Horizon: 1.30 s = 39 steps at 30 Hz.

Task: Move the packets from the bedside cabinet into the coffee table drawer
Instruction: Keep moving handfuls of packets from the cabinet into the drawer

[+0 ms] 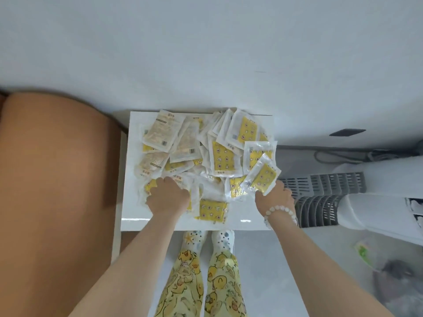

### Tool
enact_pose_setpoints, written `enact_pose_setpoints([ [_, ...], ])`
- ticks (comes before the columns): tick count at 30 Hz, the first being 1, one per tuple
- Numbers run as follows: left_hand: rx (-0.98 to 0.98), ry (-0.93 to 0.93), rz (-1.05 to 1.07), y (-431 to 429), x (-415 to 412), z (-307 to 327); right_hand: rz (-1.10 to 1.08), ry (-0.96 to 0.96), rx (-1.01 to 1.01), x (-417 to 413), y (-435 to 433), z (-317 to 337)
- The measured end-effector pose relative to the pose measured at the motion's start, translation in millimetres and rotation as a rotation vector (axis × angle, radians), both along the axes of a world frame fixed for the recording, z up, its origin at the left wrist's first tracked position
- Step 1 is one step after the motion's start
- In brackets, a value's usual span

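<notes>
You're right at the start: the packets [206, 152] lie heaped across the cabinet [249, 216], and the coffee table drawer is not in view, so I judge none has been moved yet. Your left hand [168, 197] curls its fingers down into the near-left of the heap, seemingly gripping a few. Your right hand [274, 195] grips one or two at the heap's right edge, tilted up. The whole heap is left to carry over

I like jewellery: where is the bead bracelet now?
In the head view, the bead bracelet is on the right wrist behind the right hand, at the right edge of the cabinet, beside the grey grille.
</notes>
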<state>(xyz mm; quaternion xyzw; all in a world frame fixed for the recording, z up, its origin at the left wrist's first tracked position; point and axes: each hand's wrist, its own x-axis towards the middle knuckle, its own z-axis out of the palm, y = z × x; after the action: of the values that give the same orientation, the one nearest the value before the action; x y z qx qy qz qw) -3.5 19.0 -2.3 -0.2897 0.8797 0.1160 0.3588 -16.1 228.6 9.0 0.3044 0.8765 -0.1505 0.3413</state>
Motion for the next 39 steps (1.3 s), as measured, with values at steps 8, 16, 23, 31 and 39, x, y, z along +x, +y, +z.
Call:
enact_pose_setpoints([
  [8, -0.174, 0.024, 0.094, 31.3, 4.5, -67.0, -0.347, 0.074, -0.125, -66.2, -8.6, -70.9],
  [16, -0.244, 0.083, 0.032, 26.8, 8.9, -75.3, -0.374, 0.114, -0.074, -71.6, -19.3, -88.5],
  [23, -0.165, 0.171, 0.045, 15.9, 21.1, -74.3, -0.313, 0.147, -0.03, -70.8, -14.8, -91.7],
  [31, -0.205, 0.105, -0.155, 11.1, 31.2, -68.8, -0.282, 0.174, -0.003, -61.4, -10.0, -93.4],
  [39, -0.17, 0.049, -0.197, 24.5, 49.6, -66.0, -0.269, 0.188, -0.076, -44.8, -12.0, -77.9],
])
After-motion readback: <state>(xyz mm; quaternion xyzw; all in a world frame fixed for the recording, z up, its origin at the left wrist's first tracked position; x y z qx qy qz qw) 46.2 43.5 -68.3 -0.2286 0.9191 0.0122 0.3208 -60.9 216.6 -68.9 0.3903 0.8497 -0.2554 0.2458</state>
